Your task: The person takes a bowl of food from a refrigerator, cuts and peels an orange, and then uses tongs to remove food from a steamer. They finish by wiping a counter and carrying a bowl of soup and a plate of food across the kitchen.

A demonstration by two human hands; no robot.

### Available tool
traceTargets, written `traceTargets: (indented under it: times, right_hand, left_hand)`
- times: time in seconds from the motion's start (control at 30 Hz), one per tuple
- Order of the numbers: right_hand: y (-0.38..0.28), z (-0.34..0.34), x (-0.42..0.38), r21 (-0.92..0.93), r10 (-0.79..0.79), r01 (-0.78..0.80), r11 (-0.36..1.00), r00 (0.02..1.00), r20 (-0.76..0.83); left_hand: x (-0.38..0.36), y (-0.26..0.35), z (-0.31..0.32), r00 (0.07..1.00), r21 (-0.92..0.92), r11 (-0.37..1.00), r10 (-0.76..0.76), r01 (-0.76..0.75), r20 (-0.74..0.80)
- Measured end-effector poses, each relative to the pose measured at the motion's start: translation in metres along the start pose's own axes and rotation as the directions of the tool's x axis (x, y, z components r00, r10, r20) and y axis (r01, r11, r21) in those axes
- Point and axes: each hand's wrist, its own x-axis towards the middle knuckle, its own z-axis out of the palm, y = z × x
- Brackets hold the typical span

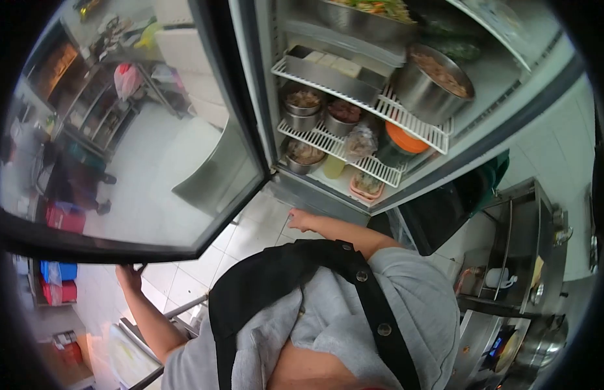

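Two arms [344, 233] outstretched, left hand [129, 277] at glass door [152, 156], its fingers' grip unclear, right hand [303, 220] lowered, fingers [295, 215] curled together

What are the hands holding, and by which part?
The left hand seems to grip the black-framed clear glass door by its near edge; nothing shows in the right hand.

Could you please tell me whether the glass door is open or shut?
Open: the glass door stands angled away from the refrigerator, exposing the shelves; the left hand is at the door's edge.
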Motion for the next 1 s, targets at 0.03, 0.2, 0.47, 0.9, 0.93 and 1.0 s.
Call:
traceTargets:
  times: [0.03,0.2,0.47,0.9,0.93,1.0]
  right_hand:
    - [0.006,0.0,-0.003,0.0,-0.064,0.064,0.998,0.998,0.001]
    - [0.025,-0.022,-0.064,0.291,-0.037,0.019,0.957,0.998,0.055]
    - [0.065,-0.022,-0.128,0.472,-0.006,-0.063,0.879,0.99,0.143]
    - [-0.054,-0.012,-0.238,0.499,-0.634,0.413,0.762,0.632,0.445]
    - [-0.057,-0.01,-0.247,0.491,-0.677,0.47,0.733,0.579,0.455]
    - [-0.059,-0.01,-0.261,0.394,-0.636,0.499,0.772,0.609,0.474]
  left_hand:
    - [-0.009,-0.008,-0.01,0.998,-0.011,0.999,-0.03,0.031,0.057]
    - [-0.083,-0.026,0.008,0.971,-0.078,0.977,-0.187,0.2,0.146]
    - [-0.198,-0.052,0.047,0.921,-0.13,0.941,-0.266,0.312,0.285]
    - [-0.331,-0.123,0.125,0.866,-0.164,0.877,-0.386,0.451,0.316]
    - [-0.336,-0.128,0.13,0.855,-0.127,0.887,-0.378,0.445,0.356]
    - [-0.34,-0.135,0.141,0.824,-0.064,0.899,-0.367,0.434,0.431]
